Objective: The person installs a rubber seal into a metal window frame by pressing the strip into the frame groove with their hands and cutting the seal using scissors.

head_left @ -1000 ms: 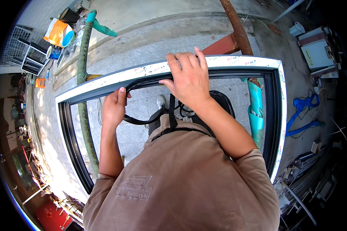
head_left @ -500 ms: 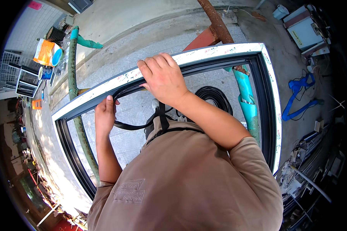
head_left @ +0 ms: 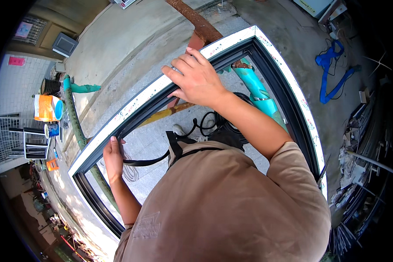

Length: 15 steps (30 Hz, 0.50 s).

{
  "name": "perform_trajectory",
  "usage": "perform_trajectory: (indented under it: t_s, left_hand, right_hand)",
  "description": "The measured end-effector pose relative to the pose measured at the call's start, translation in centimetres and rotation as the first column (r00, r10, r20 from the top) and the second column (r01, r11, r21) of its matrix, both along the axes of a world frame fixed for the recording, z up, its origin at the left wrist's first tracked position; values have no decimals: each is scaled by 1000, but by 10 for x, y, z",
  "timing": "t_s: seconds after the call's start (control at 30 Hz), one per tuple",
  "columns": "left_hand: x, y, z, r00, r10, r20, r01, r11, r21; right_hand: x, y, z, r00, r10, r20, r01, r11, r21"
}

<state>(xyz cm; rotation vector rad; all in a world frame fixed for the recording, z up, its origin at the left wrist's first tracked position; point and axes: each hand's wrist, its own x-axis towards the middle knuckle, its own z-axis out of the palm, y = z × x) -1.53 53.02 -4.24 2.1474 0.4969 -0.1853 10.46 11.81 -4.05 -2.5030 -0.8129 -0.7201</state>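
A large window frame, white-filmed outside with black inner channels, lies tilted before me. My left hand is at its far bar near the left corner, thumb and fingers closed on a black rubber strip. That strip runs from the fingers back towards my waist. Farther right along the same bar, my right hand grips the frame, with fingers over the outer edge and the thumb on the inner side. A coil of black strip is partly hidden behind my right forearm.
Under the frame are a green pipe and a rusty post with a teal-wrapped section. An orange-and-white bucket stands left. A blue strap lies right, above a pile of scrap lengths.
The view has turned, so the frame slants more. My hands are farther apart along the far bar: the left nearer the left corner, the right nearer the right corner.
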Motion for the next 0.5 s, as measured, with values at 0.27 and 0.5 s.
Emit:
perform_trajectory:
  t_s: [0.27, 0.5]
  left_hand:
    - [2, 5, 2, 1000, -6, -14, 7, 1000, 15]
    - [8, 7, 3, 999, 9, -42, -9, 1000, 1]
  right_hand:
    - [3, -64, 4, 989, -149, 20, 150, 988, -33]
    - [4, -61, 1, 989, -145, 8, 144, 987, 70]
